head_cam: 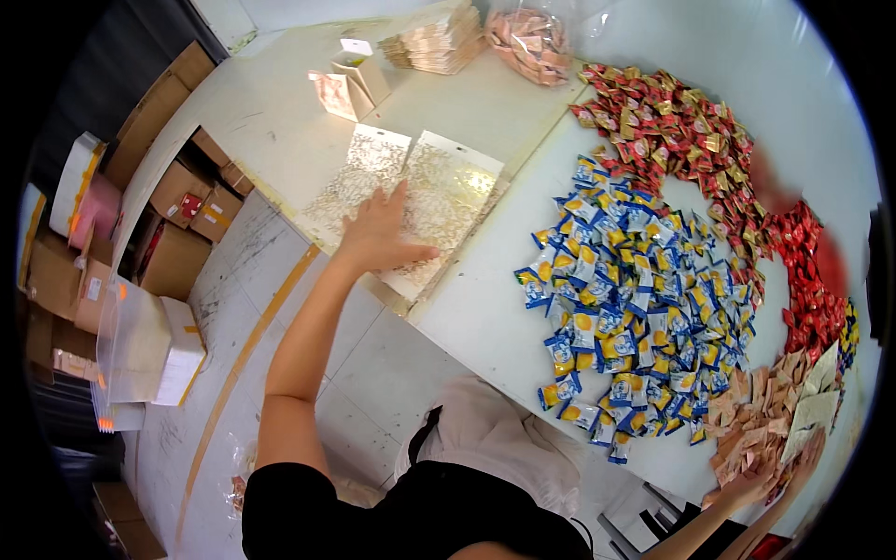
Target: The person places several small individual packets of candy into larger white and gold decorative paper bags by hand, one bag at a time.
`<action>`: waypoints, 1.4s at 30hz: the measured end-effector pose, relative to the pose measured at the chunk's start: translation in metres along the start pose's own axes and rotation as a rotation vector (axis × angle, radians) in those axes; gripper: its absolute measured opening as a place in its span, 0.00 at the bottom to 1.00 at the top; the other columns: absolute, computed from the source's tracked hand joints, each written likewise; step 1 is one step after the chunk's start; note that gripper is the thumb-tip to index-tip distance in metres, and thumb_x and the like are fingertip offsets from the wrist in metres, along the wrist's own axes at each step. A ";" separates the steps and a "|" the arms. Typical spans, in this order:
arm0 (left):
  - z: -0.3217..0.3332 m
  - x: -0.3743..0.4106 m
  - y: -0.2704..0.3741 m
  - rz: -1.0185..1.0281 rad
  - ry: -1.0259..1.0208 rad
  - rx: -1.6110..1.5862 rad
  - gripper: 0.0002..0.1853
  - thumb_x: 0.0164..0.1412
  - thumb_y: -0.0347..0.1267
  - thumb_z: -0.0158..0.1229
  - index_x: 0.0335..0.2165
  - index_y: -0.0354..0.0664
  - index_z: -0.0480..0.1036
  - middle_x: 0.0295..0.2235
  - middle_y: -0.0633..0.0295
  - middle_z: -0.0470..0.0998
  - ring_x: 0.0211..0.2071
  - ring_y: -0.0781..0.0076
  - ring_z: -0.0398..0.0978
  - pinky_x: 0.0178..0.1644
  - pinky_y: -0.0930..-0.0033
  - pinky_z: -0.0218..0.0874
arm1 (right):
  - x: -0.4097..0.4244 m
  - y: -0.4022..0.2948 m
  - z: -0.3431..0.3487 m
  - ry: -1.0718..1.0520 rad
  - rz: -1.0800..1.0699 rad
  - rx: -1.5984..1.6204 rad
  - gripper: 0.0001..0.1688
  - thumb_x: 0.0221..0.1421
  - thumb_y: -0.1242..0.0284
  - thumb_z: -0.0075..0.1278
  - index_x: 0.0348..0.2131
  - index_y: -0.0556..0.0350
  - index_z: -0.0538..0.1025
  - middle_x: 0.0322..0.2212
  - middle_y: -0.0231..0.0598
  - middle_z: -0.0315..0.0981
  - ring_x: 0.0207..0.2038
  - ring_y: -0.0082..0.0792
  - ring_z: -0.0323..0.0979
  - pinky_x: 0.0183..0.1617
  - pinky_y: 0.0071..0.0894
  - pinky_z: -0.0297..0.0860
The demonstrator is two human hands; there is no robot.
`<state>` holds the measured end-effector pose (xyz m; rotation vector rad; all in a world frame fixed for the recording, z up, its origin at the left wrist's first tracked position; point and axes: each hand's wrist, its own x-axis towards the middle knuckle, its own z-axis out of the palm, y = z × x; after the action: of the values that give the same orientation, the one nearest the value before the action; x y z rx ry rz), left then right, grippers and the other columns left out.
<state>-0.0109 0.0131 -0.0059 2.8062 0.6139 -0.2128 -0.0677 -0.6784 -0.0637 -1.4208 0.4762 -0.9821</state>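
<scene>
My left hand (381,231) lies palm down with its fingers spread on flat white packaging sheets with a gold speckled pattern (451,185). It touches them and grasps nothing. Two sheets lie side by side, each with a small slot at its far end. My right hand is out of view. Beyond the sheets stand a small open white box (364,73) and a white packet with a pink print (343,98), side by side. To the right spreads a large heap of blue, white and yellow wrapped sweets (630,280).
Behind lie a stack of folded packaging (444,38) and a clear bag of pink packets (532,45). Red-and-gold sweets (658,133), red sweets (812,294) and pink packets (756,413) ring the heap. A co-worker's hands (777,469) touch the pink packets. Cardboard boxes (171,259) fill the left.
</scene>
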 end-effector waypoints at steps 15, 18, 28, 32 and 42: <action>0.015 0.034 -0.003 -0.061 0.273 -0.102 0.42 0.42 0.52 0.58 0.48 0.32 0.59 0.42 0.47 0.64 0.47 0.54 0.63 0.46 0.56 0.57 | -0.100 -0.021 0.205 -0.827 -0.794 -0.247 0.06 0.52 0.83 0.41 0.33 0.64 0.67 0.35 0.45 0.67 0.25 0.25 0.68 0.27 0.19 0.65; 0.010 0.032 -0.004 -0.046 0.302 -0.062 0.32 0.48 0.49 0.54 0.41 0.31 0.64 0.38 0.47 0.67 0.40 0.54 0.68 0.41 0.58 0.61 | -0.107 -0.021 0.212 -0.836 -0.724 -0.162 0.05 0.52 0.83 0.41 0.33 0.63 0.67 0.36 0.46 0.67 0.24 0.23 0.69 0.26 0.17 0.65; -0.018 -0.029 0.094 0.385 0.652 -0.155 0.29 0.47 0.45 0.56 0.40 0.31 0.64 0.31 0.49 0.68 0.26 0.54 0.72 0.27 0.61 0.65 | -0.195 -0.120 0.265 -1.184 -1.098 0.038 0.08 0.36 0.84 0.47 0.24 0.62 0.71 0.30 0.46 0.72 0.32 0.43 0.71 0.35 0.31 0.67; 0.002 -0.051 0.138 0.659 0.440 -0.362 0.32 0.45 0.43 0.59 0.43 0.29 0.63 0.31 0.50 0.67 0.26 0.56 0.71 0.27 0.64 0.64 | -0.219 -0.131 0.294 -1.261 -1.384 -0.097 0.13 0.35 0.72 0.54 0.26 0.60 0.71 0.30 0.38 0.70 0.35 0.36 0.67 0.37 0.30 0.64; 0.044 -0.063 0.144 0.537 -0.343 -0.992 0.27 0.42 0.30 0.63 0.43 0.30 0.66 0.35 0.57 0.71 0.30 0.78 0.71 0.29 0.79 0.63 | -0.205 -0.070 0.260 -1.395 -1.175 -0.210 0.16 0.38 0.61 0.54 0.25 0.51 0.71 0.28 0.28 0.64 0.33 0.29 0.64 0.32 0.26 0.65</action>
<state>-0.0101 -0.1504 -0.0037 1.8075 -0.1289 -0.1973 0.0059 -0.3513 -0.0146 -2.1902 -1.4495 -0.5091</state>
